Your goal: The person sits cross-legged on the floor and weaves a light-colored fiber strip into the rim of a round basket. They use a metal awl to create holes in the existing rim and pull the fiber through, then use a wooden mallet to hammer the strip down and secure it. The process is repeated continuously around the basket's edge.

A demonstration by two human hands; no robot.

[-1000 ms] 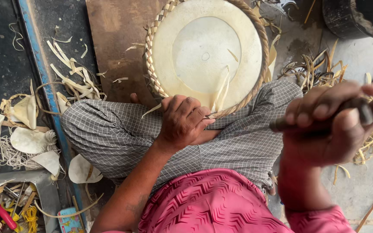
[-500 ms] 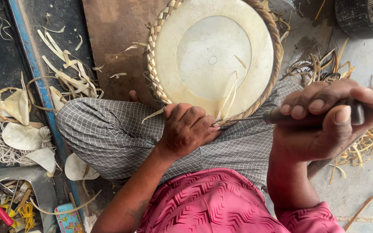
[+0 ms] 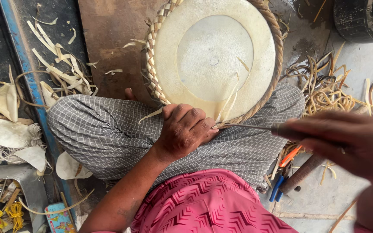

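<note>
Round woven tray (image 3: 214, 56): pale disc with braided rim, resting on the lap against checked trousers (image 3: 109, 138). Left hand (image 3: 185, 129): fingers clenched on the tray's near rim. Right hand (image 3: 350, 142): blurred, fingers closed around a tool handle. Thin metal awl (image 3: 247, 126): tip at the rim beside the left hand.

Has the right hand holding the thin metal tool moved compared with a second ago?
Yes. The right hand has drawn back rightward, away from the round woven tray's braided rim; the thin metal tool still points at the rim beside the left hand.
</note>
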